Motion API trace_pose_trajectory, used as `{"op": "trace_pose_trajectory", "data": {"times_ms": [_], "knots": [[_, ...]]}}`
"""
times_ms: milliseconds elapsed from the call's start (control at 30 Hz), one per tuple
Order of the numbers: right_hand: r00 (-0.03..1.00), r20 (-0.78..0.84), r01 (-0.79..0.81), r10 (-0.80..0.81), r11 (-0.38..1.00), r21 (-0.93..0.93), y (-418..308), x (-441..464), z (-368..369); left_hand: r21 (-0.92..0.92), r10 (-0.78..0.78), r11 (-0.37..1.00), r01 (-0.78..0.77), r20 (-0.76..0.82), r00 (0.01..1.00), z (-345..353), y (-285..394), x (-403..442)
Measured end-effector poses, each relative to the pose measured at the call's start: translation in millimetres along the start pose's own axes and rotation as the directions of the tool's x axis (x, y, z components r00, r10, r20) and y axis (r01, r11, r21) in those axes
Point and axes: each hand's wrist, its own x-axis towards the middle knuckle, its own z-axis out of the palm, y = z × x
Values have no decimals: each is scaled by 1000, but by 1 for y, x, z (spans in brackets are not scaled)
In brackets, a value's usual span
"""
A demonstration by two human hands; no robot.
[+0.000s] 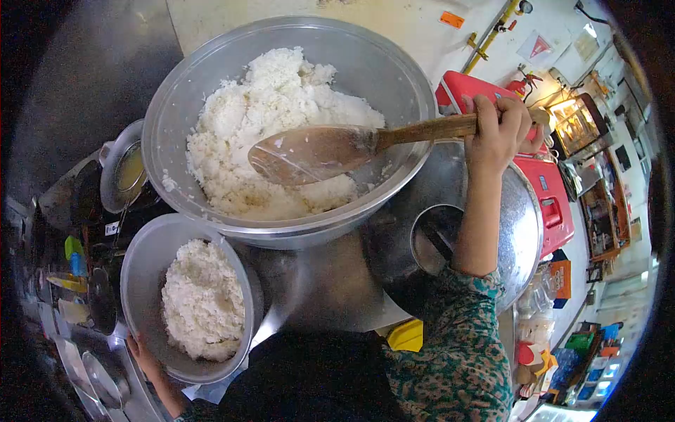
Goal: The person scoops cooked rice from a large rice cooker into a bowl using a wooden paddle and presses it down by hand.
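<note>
My right hand (pixel 496 130) is wrapped round the handle end of a wooden paddle (pixel 316 151). The broad blade, smeared with rice grains, is over the white cooked rice (pixel 274 91) in a large metal basin (pixel 172 162). In front of that basin, a smaller grey metal pot (pixel 140 281) holds a mound of rice (pixel 204 302). My left hand (pixel 144 359) is at the outer left side of this pot, gripping it near the rim. Some of its fingers are hidden by the pot wall.
A large round metal lid (pixel 520 211) with a black handle lies right of the basin. Red boxes (pixel 552 204) stand beyond it. At the left are a small pot (pixel 112 169) with yellowish liquid and metal ladles (pixel 105 380). A yellow object (pixel 406 336) is near my body.
</note>
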Motion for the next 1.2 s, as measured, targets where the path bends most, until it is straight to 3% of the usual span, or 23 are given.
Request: {"op": "trace_pose_trajectory", "data": {"times_ms": [67, 100, 133, 200, 267, 300, 367, 400, 433, 467, 500, 567, 600, 767, 800, 967, 1033, 1067, 1133, 1200], "knots": [[1000, 18, -11, 11, 1000, 7, 0, 0, -2, -190, -113, 976, 111, 0, 994, 4, 9, -1], [999, 29, -19, 18, 999, 25, 0, 1, -3, -186, -102, 977, 102, 8, 995, 0, 2, 3], [1000, -7, -15, 16, 998, 57, 0, 3, -2, 3, 7, 1000, -8, 37, 999, -9, -11, 7], [999, 49, -13, 10, 997, 70, 0, 6, -6, 191, 115, 973, -129, 82, 990, -9, -9, 9], [980, 200, -1, -21, 994, 108, 0, 13, -17, -80, -39, 996, 43, 57, 998, -7, -7, 10], [981, 193, -5, -17, 994, 111, 1, 15, -23, -83, -34, 996, 38, 49, 998, -5, -14, 11], [882, 441, 134, -165, 986, 102, 0, 26, -30, -406, -95, 908, 102, 39, 995, -3, -32, 16], [865, 450, 170, -222, 973, 153, -4, 33, -34, 83, -35, 996, 33, 14, 999, -12, -34, 21], [885, 407, 161, -225, 969, 185, -5, 40, -35, 98, 73, 992, -73, -4, 997, -10, -43, 19], [839, 472, 178, -270, 957, 230, -5, 46, -34, 118, 181, 977, -177, -23, 983, -9, -55, 18], [783, 533, 199, -320, 941, 274, -10, 53, -34, -300, -61, 953, 50, -26, 998, 17, 11, -7], [754, 553, 233, -355, 931, 280, -20, 68, -39, 44, 72, 997, -68, -99, 992, 15, 0, 0], [706, 602, 272, -374, 927, 257, -22, 77, -42, 29, 69, 997, -66, -116, 991, 13, -2, -1], [652, 600, 330, -463, 886, 325, -36, 83, -39, -212, 57, 974, -73, -80, 995, 30, 31, -18], [641, 590, 346, -491, 871, 349, -38, 79, -36, -302, -9, 953, -3, -37, 999, 28, 24, -14], [552, 644, 340, -530, 848, 407, -47, 76, -25, -292, -5, 956, 5, 0, 1000, 25, 15, -9], [436, 693, 223, -574, 815, 534, -54, 88, -30, -291, -30, 956, 28, -1, 1000, 23, 15, -9], [430, 698, 219, -572, 817, 534, -64, 87, -30, -285, -32, 958, 32, 5, 999, 22, 15, -9], [348, 724, 133, -596, 795, 591, -86, 83, -27, -114, 19, 993, -28, -80, 997, 25, 16, -8], [374, 698, 121, -611, 778, 616, -108, 66, -22, -132, 22, 991, -31, -66, 998, 25, 23, -10]]}}
